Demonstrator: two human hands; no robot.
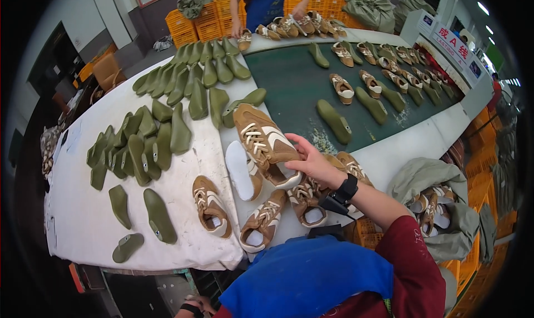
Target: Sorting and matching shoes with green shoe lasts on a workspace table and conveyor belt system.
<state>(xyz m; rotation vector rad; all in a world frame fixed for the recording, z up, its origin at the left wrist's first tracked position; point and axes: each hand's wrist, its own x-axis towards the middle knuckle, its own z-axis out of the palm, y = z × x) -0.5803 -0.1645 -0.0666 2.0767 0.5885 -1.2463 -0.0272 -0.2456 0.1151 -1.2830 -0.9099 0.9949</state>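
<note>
At the far left the room falls into dark fisheye rim; a brown chair and a doorway are only dimly made out there. Along the bottom edge the person's left hand is mostly cut off by the frame, showing a dark wristband, and whether its fingers are curled or loose cannot be told. A blue apron and a red sleeve hide what lies beneath them.

The work surface is a white cloth-covered table, stained in places. On its left part lie many olive-green shoe lasts, heaped and overlapping, with three more lying apart near the front edge. Just right of them sit tan sneakers with cream stripes and laces, one lying sole-up.

The right hand reaches in from the lower right, a black watch on the wrist, its fingers closed around the heel end of a tan sneaker held tilted above the table's edge, toe pointing away up-left. Below it more sneakers are partly covered by the arm.

Beyond runs a dark green conveyor belt carrying lasts and sneakers, with pale scraps scattered on it. At its far end another person's hands rest among shoes, in front of orange crates. To the right, grey sacks hold further sneakers, half hidden in the folds; more orange crates stand below
</note>
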